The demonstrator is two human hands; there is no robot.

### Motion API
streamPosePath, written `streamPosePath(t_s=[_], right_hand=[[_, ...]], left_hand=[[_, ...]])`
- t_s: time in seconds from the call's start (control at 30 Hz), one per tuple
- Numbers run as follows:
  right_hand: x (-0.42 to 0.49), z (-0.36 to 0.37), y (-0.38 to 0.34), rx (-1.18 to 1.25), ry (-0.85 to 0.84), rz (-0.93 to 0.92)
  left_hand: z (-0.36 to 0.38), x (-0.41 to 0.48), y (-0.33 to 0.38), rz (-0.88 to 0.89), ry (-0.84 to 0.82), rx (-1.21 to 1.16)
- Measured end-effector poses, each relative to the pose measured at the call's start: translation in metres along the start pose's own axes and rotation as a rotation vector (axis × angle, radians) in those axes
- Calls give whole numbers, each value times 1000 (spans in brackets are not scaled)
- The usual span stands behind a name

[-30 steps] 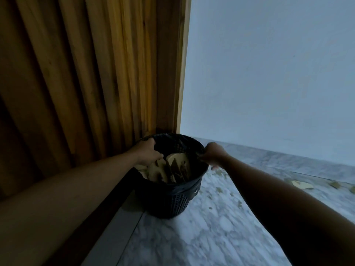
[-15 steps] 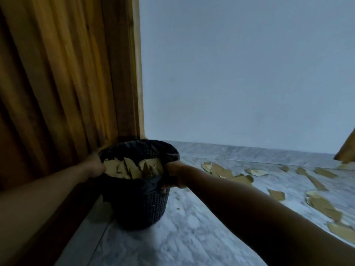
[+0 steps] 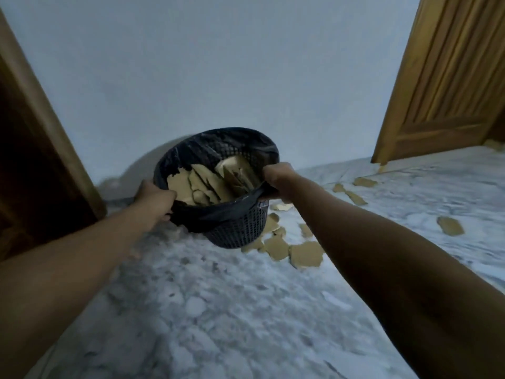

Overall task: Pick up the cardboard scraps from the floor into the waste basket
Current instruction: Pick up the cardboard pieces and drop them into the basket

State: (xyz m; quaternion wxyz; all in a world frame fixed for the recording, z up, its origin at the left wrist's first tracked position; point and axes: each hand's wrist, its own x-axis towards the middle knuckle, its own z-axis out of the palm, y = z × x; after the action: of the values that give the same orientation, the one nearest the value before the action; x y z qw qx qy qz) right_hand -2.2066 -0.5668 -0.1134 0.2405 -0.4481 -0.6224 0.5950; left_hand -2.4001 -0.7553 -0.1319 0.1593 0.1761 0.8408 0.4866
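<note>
Some floor scraps (image 3: 276, 247) hidden behind waste basket (image 3: 237, 228).

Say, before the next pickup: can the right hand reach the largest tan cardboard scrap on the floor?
Probably not yet: the right hand grips the black mesh waste basket; the tan cardboard scrap lies uncovered.

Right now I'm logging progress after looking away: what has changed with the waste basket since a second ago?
The left hand and right hand lifted the waste basket off the floor in the corner and carried it rightward. It now hangs tilted above the scattered cardboard scraps. Unchanged: both hands grip its rim, and the scraps inside remain.
</note>
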Motion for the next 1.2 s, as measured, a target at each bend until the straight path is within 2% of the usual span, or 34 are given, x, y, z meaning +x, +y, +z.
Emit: streamPosePath(t_s=[0.2, 0.4, 0.53, 0.63, 0.77, 0.87, 0.97, 1.1, 1.2], right_hand=[[40, -157, 29, 201, 288, 11], [83, -244, 73, 438, 515, -17], [113, -288, 123, 531, 734, -35], [124, -323, 156, 555, 814, -65], [135, -355, 178, 559, 852, -55], [138, -368, 189, 582, 843, 54], [144, -371, 191, 461, 880, 193], [152, -370, 180, 370, 823, 287], [152, -367, 157, 212, 864, 350]], left_hand=[[159, -39, 94, 118, -267, -149], [299, -71, 142, 277, -565, 59], [383, -76, 154, 401, -657, 177], [436, -73, 153, 440, -749, 218], [478, -70, 152, 460, -863, 234], [494, -64, 155, 506, -912, 345], [506, -53, 164, 623, -944, 440], [519, -36, 192, 741, -1015, 574], [527, -21, 221, 859, -1091, 679]])
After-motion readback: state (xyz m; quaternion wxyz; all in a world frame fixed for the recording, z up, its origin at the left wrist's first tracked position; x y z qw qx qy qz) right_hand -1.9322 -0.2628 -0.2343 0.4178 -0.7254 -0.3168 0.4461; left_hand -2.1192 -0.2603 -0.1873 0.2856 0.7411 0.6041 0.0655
